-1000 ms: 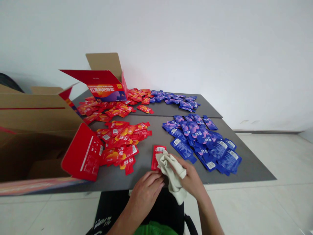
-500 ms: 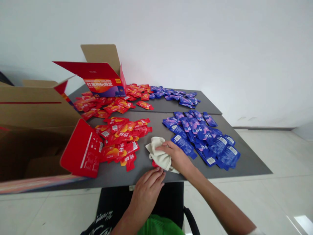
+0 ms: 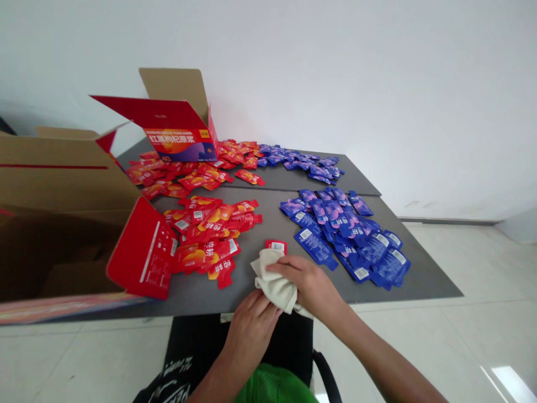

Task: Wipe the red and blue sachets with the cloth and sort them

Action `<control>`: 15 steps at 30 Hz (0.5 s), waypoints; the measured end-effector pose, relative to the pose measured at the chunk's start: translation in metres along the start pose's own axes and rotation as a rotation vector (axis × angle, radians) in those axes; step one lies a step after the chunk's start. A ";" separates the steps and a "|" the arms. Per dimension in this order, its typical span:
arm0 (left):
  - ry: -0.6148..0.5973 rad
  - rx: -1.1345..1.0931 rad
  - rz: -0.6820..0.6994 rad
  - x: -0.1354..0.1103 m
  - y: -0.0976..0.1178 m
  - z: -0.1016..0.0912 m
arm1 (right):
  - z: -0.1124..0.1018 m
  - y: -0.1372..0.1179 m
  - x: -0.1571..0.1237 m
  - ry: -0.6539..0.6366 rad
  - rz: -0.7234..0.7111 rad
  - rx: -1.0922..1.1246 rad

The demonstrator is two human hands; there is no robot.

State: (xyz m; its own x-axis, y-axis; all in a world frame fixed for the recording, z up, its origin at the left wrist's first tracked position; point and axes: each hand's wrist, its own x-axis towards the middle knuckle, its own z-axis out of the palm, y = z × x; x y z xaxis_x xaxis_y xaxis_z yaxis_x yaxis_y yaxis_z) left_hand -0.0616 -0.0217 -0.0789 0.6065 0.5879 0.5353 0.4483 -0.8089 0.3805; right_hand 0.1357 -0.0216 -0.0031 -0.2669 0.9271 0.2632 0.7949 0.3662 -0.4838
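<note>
Two hands share a cloth (image 3: 274, 282): right hand (image 3: 310, 285) clenched over it, left hand (image 3: 251, 330) beneath it, its grip unclear; red sachets (image 3: 205, 238) and blue sachets (image 3: 348, 238) sit colour-sorted on the tabletop (image 3: 251, 288).

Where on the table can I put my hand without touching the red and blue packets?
Grey tabletop shows in the strip between the red sachets and the blue sachets, just above the cloth, and along the right edge past the blue ones. It's crowded inside both piles and beside the red box flap.
</note>
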 end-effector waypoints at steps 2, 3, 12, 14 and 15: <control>-0.007 -0.004 -0.008 0.000 0.000 0.000 | 0.009 0.001 -0.005 -0.050 0.031 0.009; -0.006 -0.010 -0.005 0.001 0.000 0.000 | 0.013 0.005 -0.003 -0.044 0.052 0.009; -0.006 -0.034 0.000 0.001 -0.003 0.002 | 0.001 0.047 0.062 0.039 0.152 -0.150; -0.006 -0.031 -0.007 0.000 -0.002 0.002 | -0.005 0.039 0.057 0.092 0.151 -0.138; -0.005 -0.032 -0.007 0.000 -0.001 0.002 | -0.006 0.032 0.051 0.120 0.139 -0.117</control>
State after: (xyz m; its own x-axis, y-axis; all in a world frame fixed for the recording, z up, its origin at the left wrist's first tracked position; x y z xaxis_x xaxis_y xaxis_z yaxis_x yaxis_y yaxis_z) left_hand -0.0609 -0.0204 -0.0805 0.6065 0.5935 0.5290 0.4314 -0.8046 0.4081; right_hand 0.1515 0.0367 -0.0002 -0.0892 0.9492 0.3017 0.8792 0.2174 -0.4239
